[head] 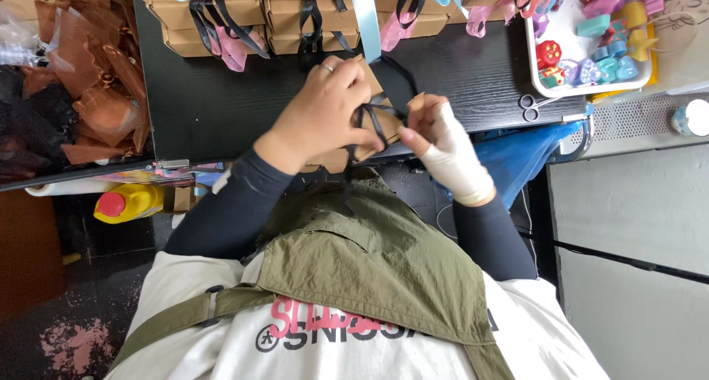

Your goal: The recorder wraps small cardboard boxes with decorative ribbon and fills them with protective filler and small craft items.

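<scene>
Tying black ribbon (377,118) | left hand (325,107), right hand (443,140) | one box (365,140), seemingly

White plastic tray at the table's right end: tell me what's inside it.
The white plastic tray holds small colourful shaped pieces, red, teal, purple, yellow and pink. Its upper part runs out of frame, so the rest is hidden.

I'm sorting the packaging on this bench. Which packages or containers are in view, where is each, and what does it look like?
Small box: under both hands at the table's near edge; brown card, black ribbon.
Stacked boxes: along the table's far edge; flat brown card, with black, pink and blue ribbons.
Tray: far right; white, rectangular, holding colourful small pieces.
Bottle: lower left below the table; yellow, red cap.
</scene>
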